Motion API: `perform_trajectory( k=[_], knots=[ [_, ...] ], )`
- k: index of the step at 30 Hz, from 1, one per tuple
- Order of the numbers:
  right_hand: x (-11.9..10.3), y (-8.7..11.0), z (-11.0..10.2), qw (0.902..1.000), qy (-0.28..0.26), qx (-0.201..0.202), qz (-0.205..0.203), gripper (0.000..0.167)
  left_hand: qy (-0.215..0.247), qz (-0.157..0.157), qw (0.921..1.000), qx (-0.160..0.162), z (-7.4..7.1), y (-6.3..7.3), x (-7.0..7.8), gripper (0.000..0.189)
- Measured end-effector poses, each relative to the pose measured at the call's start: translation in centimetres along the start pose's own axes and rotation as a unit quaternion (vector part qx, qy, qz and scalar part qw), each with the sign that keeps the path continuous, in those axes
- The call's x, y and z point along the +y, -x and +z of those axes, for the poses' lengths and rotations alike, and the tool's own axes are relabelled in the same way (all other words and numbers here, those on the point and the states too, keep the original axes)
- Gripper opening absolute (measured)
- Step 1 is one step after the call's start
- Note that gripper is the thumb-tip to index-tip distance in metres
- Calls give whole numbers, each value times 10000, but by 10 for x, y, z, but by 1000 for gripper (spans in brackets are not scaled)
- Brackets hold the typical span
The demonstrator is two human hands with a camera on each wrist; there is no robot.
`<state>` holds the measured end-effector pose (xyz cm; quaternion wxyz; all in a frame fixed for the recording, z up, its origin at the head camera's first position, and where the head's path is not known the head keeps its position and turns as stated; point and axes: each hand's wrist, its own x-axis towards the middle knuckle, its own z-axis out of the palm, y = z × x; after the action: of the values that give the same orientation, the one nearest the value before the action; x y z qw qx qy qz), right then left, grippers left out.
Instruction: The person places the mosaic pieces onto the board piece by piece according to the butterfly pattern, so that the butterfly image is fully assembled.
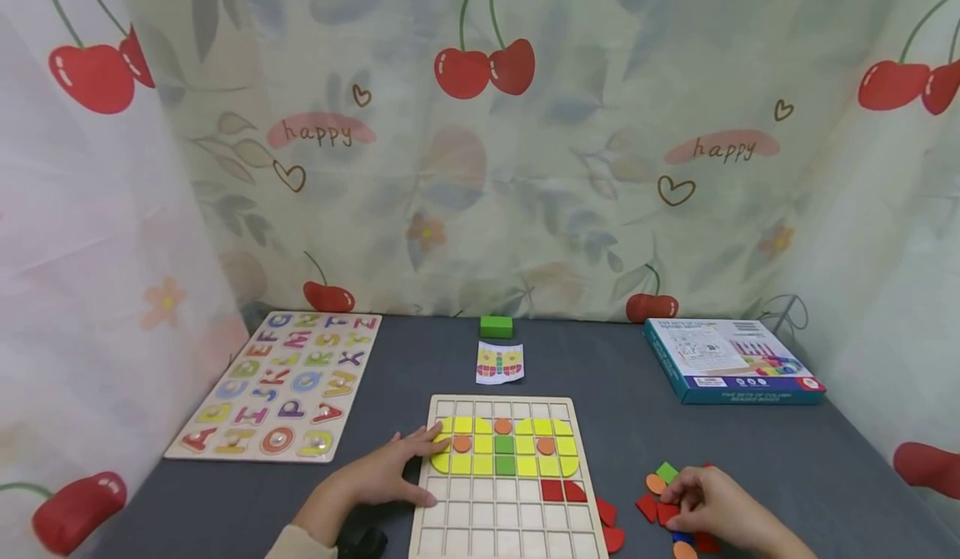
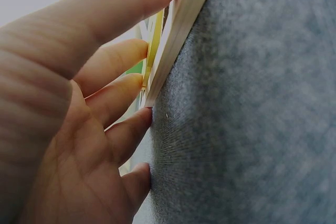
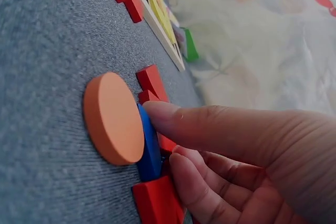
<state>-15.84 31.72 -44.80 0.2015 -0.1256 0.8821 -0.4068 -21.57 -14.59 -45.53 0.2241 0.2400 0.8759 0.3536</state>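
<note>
A wooden grid board (image 1: 465,516) lies in the middle, with yellow, green, orange and red pieces set in its upper cells. My left hand (image 1: 390,467) rests at its left edge, fingers spread over the rim and a yellow piece, thumb lower on the edge. In the left wrist view the fingertips touch the board's side (image 2: 181,35). My right hand (image 1: 712,505) reaches into a loose pile, thumb and fingers bent around a red tile (image 1: 666,515); I cannot tell whether they pinch it. Close by the thumb are a blue piece (image 3: 150,153) and an orange disc (image 3: 113,119).
Two red pieces (image 1: 607,512) lie against the board's right edge. Behind the board are a butterfly picture card (image 1: 500,364) and a green block (image 1: 496,326). An alphabet puzzle board (image 1: 277,392) lies at left, a boxed set (image 1: 738,361) at back right. Patterned curtains surround the table.
</note>
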Motion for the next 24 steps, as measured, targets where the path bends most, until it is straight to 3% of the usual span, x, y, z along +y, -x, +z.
perform_trajectory(
  k=[6,13,24],
  knots=[
    [-2,-5,0,9987,-440,-86,262,25,-25,-31,10000,3,0,1,-1,75],
    [-9,-16,-3,9904,-1292,-465,-130,26,-59,-10,10000,-19,0,1,-2,75],
    [-41,-47,10,9902,-1295,-444,-290,28,-56,60,10000,-22,0,1,3,75]
  ],
)
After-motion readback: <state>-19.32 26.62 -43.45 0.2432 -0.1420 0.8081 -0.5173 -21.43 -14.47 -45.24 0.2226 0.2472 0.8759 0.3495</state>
